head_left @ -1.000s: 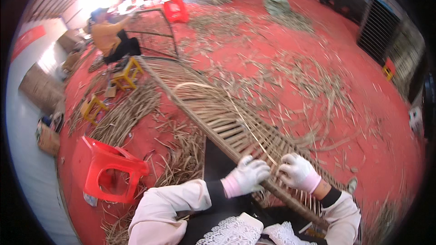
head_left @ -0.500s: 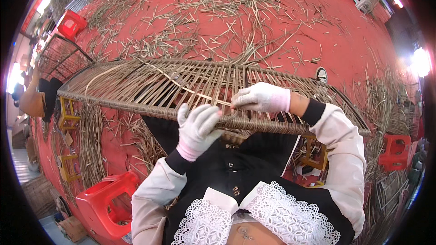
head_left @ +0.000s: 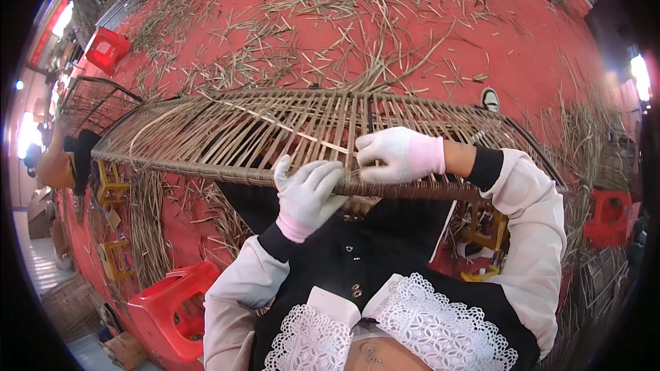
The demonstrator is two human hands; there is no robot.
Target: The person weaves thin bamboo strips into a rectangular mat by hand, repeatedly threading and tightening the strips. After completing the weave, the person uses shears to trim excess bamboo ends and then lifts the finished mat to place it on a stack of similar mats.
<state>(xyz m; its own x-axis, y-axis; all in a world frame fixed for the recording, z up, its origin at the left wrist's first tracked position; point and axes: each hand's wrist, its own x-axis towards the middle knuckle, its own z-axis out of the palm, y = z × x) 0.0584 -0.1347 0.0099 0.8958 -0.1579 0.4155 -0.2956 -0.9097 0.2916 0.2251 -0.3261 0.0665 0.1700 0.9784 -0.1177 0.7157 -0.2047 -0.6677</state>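
While I look down, a red stool (head_left: 175, 306) stands at far left on the red floor (head_left: 543, 62), by small yellow frames (head_left: 110, 182). Another red stool (head_left: 106, 49) sits up-left. A woven panel (head_left: 227, 130) of split cane spans my lap, slats running away from me, near rim bound thick. My left hand (head_left: 306, 192), white-gloved with a pink cuff, grips that rim: fingers (head_left: 309, 175) curled over the top, closed round it. Just beside it, my right hand (head_left: 395, 154), gloved alike, presses on the rim; its fingers (head_left: 375, 158) are bent and pinched at a thin strip (head_left: 302, 136) that slants across the slats, though I cannot tell if they truly hold it. Loose cane scraps (head_left: 330, 20) litter the floor beyond. Far right, a third red stool (head_left: 608, 213).
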